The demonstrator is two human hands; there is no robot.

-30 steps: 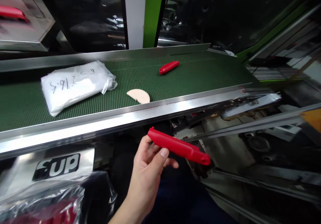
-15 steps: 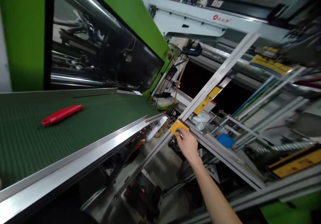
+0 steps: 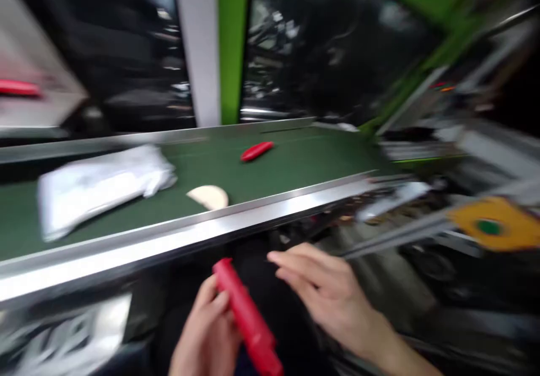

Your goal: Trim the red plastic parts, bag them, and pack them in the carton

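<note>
In the head view my left hand (image 3: 211, 331) is wrapped round a long red plastic part (image 3: 248, 317), which tilts with its far end up and to the left. My right hand (image 3: 327, 289) is just right of that part, apart from it, with its fingers stretched out and nothing in them. Beyond both hands runs a green conveyor belt (image 3: 295, 165). A similar red piece (image 3: 257, 151) lies on it, along with a pale flat round-edged piece (image 3: 211, 196) near the front rail. Motion blurs the view.
A crumpled white plastic bag (image 3: 105, 182) lies on the belt's left part. The metal side rail (image 3: 253, 213) runs between my hands and the belt. A yellow box with a green button (image 3: 489, 227) sits at the right. Green machine housing (image 3: 233, 44) stands behind.
My right hand has left the green button on the yellow box and come back beside my left hand. The view has swung left, and my left hand with the red part now shows.
</note>
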